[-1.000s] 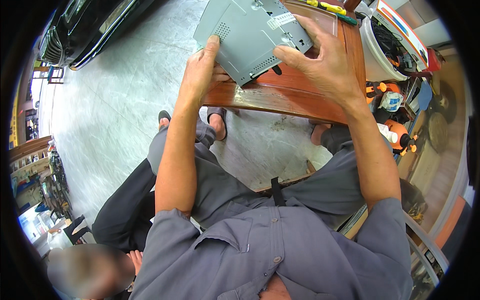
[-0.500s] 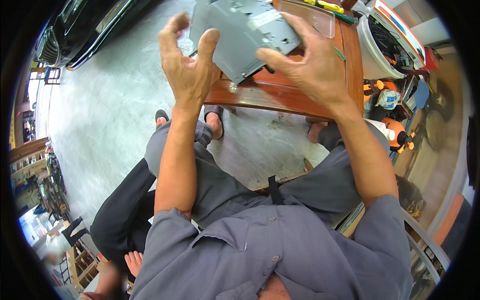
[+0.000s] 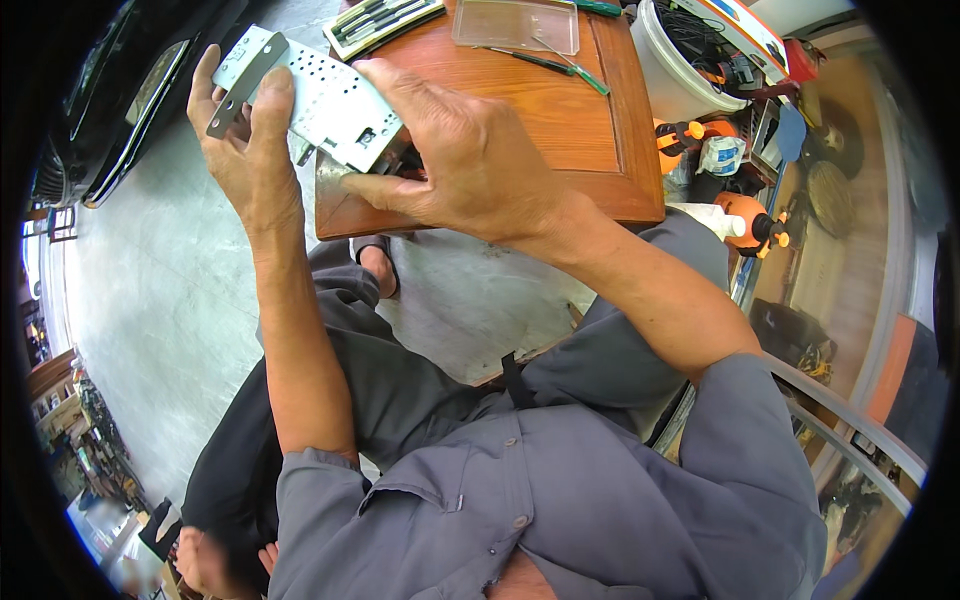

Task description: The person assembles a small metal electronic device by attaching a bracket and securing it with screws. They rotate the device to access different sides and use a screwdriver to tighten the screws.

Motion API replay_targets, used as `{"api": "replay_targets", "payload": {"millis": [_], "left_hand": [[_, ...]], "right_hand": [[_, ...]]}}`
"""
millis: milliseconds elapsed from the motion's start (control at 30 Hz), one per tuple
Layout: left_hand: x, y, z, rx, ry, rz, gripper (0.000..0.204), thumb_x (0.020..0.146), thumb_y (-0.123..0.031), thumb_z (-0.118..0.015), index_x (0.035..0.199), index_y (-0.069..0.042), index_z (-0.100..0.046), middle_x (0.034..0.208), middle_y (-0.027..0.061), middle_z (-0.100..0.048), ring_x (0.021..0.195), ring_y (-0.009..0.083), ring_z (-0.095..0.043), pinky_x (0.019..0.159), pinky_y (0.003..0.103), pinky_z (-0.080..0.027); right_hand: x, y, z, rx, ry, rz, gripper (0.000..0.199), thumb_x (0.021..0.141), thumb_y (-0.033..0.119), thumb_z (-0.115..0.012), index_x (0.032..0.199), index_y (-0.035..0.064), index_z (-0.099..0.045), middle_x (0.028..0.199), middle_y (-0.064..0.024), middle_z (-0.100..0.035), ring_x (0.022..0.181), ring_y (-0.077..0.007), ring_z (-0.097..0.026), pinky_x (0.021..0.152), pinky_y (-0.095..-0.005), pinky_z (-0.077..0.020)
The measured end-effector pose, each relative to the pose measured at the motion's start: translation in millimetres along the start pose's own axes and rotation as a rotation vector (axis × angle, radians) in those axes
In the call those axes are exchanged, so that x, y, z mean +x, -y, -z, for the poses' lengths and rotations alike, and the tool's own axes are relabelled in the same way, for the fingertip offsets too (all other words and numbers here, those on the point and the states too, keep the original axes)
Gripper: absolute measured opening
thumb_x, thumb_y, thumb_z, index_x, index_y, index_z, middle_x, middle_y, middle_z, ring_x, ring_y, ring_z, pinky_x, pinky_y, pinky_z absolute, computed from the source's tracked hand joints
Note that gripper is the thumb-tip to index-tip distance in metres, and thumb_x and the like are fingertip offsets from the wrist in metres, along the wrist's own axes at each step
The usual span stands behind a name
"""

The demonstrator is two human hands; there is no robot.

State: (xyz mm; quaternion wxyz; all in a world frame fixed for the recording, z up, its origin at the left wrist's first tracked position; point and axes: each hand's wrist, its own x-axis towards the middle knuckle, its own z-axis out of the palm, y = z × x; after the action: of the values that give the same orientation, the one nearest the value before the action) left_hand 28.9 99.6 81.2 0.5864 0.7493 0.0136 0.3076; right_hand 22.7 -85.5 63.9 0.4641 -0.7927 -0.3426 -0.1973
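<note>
One perforated grey metal casing [image 3: 315, 100] was held above the wooden table's [image 3: 560, 130] front-left corner, both hands grasping it: left hand [image 3: 245, 150] at its left end, right hand [image 3: 465, 160] at its right. Two screwdrivers [image 3: 545, 62] lay near the far edge, beside one clear tray [image 3: 515, 25].

light: bright, even daylight | glare: pale sheen on the concrete floor [image 3: 130, 290] at left, and on the metal casing [image 3: 325, 95] upper left | shadows: soft, under the wooden table [image 3: 560, 130] | distortion: strong fisheye, black rim, edges bend | blur: lower-left corner smeared, centre sharp
</note>
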Motion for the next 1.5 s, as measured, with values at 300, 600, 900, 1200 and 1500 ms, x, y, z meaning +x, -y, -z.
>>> {"api": "replay_targets", "payload": {"millis": [300, 600, 900, 1200, 1500], "left_hand": [[1, 13, 11, 0.048, -0.023, -0.118, 0.071, 0.088, -0.027, -0.066, 0.149, 0.004, -0.046, 0.126, 0.0155, -0.062, 0.112, 0.0199, -0.063, 0.103, 0.034, -0.047], [0, 17, 14, 0.060, -0.032, -0.116, 0.050, 0.092, -0.023, -0.057, 0.136, -0.001, -0.065, 0.124, 0.0115, -0.069, 0.112, 0.0164, -0.064, 0.103, 0.030, -0.046], [0, 28, 19, -0.011, -0.032, -0.199, 0.034, 0.093, -0.022, -0.064, 0.122, -0.010, -0.076, 0.123, 0.0086, -0.072, 0.105, 0.0158, -0.069, 0.090, 0.032, -0.054], [2, 37, 34, 0.051, -0.085, -0.300, 0.036, 0.094, -0.016, -0.059, 0.125, -0.002, -0.073, 0.111, 0.0059, -0.073, 0.105, 0.0145, -0.063, 0.097, 0.028, -0.045], [71, -114, 57, 0.891, 1.151, -0.905, 0.068, 0.081, -0.026, -0.081, 0.140, -0.003, -0.054, 0.132, 0.0202, -0.058, 0.140, 0.0387, -0.047, 0.120, 0.058, -0.031]], "right_hand": [[11, -45, 33, 0.042, 0.291, -0.045, 0.052, 0.090, 0.043, -0.073, 0.120, 0.0007, -0.068, 0.103, -0.0210, -0.073, 0.095, -0.0379, -0.071, 0.081, -0.0453, -0.0562], [-1, -146, 107, -0.685, 0.378, -0.410, 0.038, 0.088, 0.026, -0.075, 0.114, -0.0007, -0.068, 0.108, -0.0222, -0.073, 0.100, -0.0399, -0.069, 0.085, -0.0464, -0.0543], [-23, -167, 114, -0.783, 0.440, -0.527, 0.027, 0.085, 0.022, -0.076, 0.100, 0.0003, -0.071, 0.095, -0.0210, -0.073, 0.095, -0.0386, -0.069, 0.083, -0.0477, -0.0537], [-12, -156, 114, -0.664, 0.284, -0.533, 0.023, 0.092, 0.025, -0.069, 0.100, 0.0037, -0.066, 0.094, -0.0192, -0.073, 0.089, -0.0387, -0.071, 0.079, -0.0485, -0.0539], [4, -106, 124, 0.038, -0.044, -0.439, 0.029, 0.099, 0.020, -0.072, 0.123, 0.0027, -0.071, 0.091, -0.0003, -0.071, 0.083, -0.0078, -0.066, 0.078, -0.0234, -0.0541]]}}
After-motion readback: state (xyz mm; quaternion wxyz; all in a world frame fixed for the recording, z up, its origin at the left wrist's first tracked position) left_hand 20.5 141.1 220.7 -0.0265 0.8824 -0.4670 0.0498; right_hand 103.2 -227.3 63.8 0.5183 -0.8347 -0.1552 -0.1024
